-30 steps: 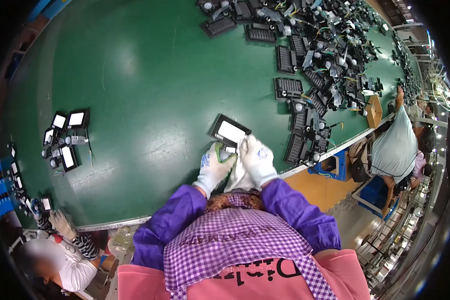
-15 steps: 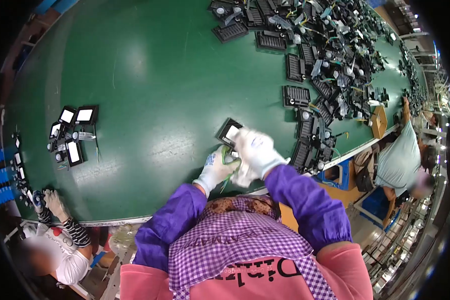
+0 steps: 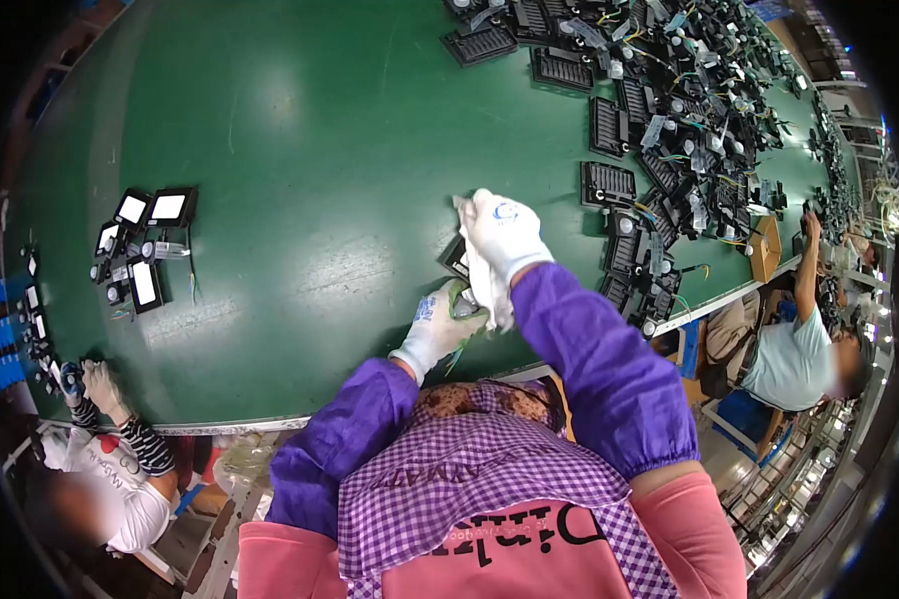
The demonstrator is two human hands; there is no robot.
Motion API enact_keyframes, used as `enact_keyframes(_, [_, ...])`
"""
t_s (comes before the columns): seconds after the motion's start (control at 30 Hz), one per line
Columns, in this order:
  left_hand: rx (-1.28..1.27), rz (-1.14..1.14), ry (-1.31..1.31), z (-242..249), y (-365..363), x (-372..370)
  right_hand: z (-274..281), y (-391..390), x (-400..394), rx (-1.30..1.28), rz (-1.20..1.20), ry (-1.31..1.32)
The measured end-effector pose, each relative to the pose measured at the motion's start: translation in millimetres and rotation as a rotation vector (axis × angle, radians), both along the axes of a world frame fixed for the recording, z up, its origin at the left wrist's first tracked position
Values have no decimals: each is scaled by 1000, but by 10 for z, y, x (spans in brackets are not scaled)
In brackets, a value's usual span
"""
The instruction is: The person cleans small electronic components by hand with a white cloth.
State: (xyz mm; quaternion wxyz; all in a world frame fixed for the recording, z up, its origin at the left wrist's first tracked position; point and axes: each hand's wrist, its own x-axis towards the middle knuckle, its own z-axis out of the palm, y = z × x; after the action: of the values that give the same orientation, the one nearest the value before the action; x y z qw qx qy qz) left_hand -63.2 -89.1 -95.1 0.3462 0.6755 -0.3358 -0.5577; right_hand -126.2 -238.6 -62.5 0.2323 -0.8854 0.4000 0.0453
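Note:
A small black LED floodlight (image 3: 453,257) is just in front of me on the green table, mostly covered by a white cloth and my hands. My left hand (image 3: 436,325), in a white glove, is closed around its near end, where green and yellow wires hang out. My right hand (image 3: 507,234), gloved too, grips the white cloth (image 3: 483,284) over the lamp's far part. The cloth drapes down between the two hands. Most of the lamp's front is hidden.
A big pile of black floodlights (image 3: 609,183) with sensors and wires covers the table's right side. Several floodlights (image 3: 144,284) lie face up at left. A yellow box (image 3: 765,248) stands at the right edge. Co-workers sit at the lower left (image 3: 110,489) and right (image 3: 784,364).
My right hand has moved up and away from me with the cloth, now covering the lamp's far end. My left hand keeps its hold. The right co-worker has shifted posture.

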Motion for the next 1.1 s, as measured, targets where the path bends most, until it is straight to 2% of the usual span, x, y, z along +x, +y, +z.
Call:
enact_keyframes(0.03, [38,-19,-20,34,2,16,-8,-48,52,41,-13,60])
enact_keyframes(0.07, [-35,-37,-173,1,9,-1,34,19,36,-1,36,83])
enact_keyframes(0.13, [-102,-15,-84,-75,41,16,67,240,46,51,127,162])
enact_keyframes(0.2, [-40,-40,-44,-86,84,-6,227,323,-35,67,91,92])
enact_keyframes(0.23, [21,-51,-25,63,6,30,192,121,-8,116,71,-9])
enact_keyframes(0.3, [53,-54,-32,134,-12,53,65,-205,122,178,-96,97])
enact_keyframes(0.33, [24,-49,-53,97,9,42,-32,-161,39,78,61,55])
enact_keyframes(0.4, [-141,4,-88,-80,41,-3,251,56,10,-77,468,256])
enact_keyframes(0.47, [-61,-18,-52,-95,45,-17,169,164,-16,116,440,200])
enact_keyframes(0.57, [-5,-34,-57,29,23,32,81,-292,29,218,264,253])
enact_keyframes(0.67, [-57,-51,-82,-15,8,38,469,-46,129,70,632,355])
enact_keyframes(0.7, [-27,-47,-63,8,-22,39,252,127,167,201,445,312])
enact_keyframes(0.77, [56,-60,-26,77,-10,57,206,24,91,199,429,249])
enact_keyframes(0.83, [19,-43,-73,3,22,11,140,-251,118,329,105,230])
enact_keyframes(0.87, [6,-37,-83,17,27,14,172,-298,135,354,76,258])
enact_keyframes(0.93, [-71,-45,-110,46,0,42,329,-66,216,137,323,460])
enact_keyframes(0.97, [-36,-42,-80,44,-36,47,457,76,129,54,606,291])
enact_keyframes(1.0, [8,-49,-49,42,-30,48,425,71,106,33,539,251])
enact_keyframes(1.07, [100,-110,-76,90,-46,61,83,-228,35,160,144,139])
enact_keyframes(1.1, [55,-82,-72,53,4,55,-86,-378,0,208,-51,47])
